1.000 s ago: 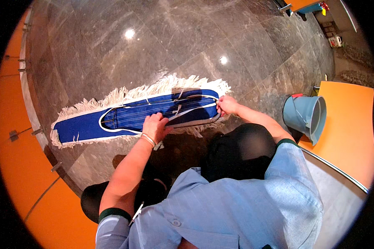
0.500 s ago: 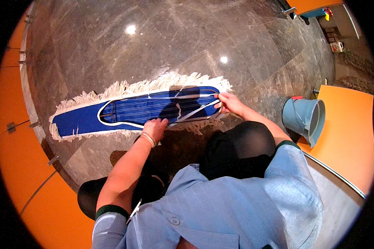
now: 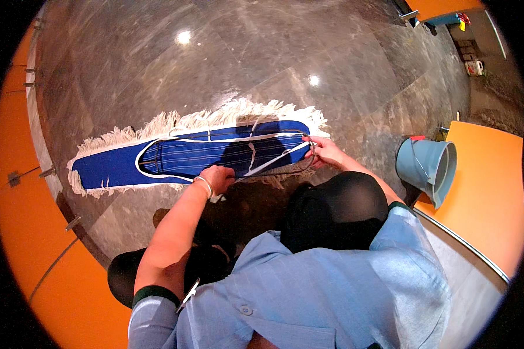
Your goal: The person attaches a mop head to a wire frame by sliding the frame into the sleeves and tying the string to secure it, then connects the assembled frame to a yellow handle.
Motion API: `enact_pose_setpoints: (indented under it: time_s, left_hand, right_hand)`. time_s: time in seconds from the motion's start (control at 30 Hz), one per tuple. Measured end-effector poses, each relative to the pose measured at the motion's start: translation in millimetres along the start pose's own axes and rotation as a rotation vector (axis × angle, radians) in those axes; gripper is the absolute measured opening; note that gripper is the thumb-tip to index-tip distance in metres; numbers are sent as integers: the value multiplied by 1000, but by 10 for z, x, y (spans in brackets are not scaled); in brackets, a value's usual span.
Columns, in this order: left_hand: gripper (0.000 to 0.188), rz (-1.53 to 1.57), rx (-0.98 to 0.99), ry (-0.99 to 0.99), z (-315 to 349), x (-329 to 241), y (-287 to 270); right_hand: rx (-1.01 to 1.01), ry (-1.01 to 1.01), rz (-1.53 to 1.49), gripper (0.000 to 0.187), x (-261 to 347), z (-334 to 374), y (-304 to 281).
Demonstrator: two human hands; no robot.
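Light blue short-sleeved shirt [image 3: 326, 279], faintly striped, with dark green cuffs [image 3: 157, 294] and 1 round button [image 3: 246, 310]. Just behind the left fingers [image 3: 229, 173], 1 pale bracelet [image 3: 204, 185]. Black legwear [image 3: 343, 203], smooth, shows below the right fingers [image 3: 318, 142].

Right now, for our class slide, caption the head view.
Left hand and right hand at a blue, white-fringed mop head on the floor.

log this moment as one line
left hand: at near edge of blue mop head | right hand: holding wire frame | bucket: at right
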State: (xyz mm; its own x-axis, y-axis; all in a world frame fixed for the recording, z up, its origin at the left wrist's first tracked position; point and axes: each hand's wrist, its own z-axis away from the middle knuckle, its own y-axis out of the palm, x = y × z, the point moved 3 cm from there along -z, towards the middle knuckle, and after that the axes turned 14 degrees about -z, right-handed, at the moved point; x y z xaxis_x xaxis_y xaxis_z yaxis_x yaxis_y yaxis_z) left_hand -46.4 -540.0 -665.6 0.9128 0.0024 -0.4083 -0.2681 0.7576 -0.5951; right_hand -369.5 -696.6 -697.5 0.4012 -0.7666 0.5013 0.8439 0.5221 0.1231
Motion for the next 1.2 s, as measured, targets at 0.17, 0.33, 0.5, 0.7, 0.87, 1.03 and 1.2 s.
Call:
enact_pose_setpoints:
  time_s: [0.17, 0.33, 0.5, 0.7, 0.87, 1.03, 1.2]
  left_hand:
    - [39, -15, 125, -20, -2, -43, 4]
    - [39, -67, 100, 14, -40, -63, 120]
    - [37, -112, 29, 121, 7, -110, 143]
    - [34, -168, 70, 12, 73, -106, 227]
    - [32, -82, -275, -85, 6, -38, 121]
    - [34, -119, -241, -187, -161, 64, 258]
    - [34, -107, -284, -235, -215, 70, 394]
  right_hand:
    - [-293, -542, 700, 26, 288, -133, 67]
    - [-133, -725, 1222, 33, 547, -198, 101]
    - [-233, -632, 1296, 22, 550, -381, 229]
    - [-357, -786, 800, 15, 860, -257, 278]
    - [-225, -799, 738, 12, 659, -65, 90]
    - [-210, -844, 693, 11, 501, 125, 174]
    - [-205, -779, 626, 11, 290, 163, 256]
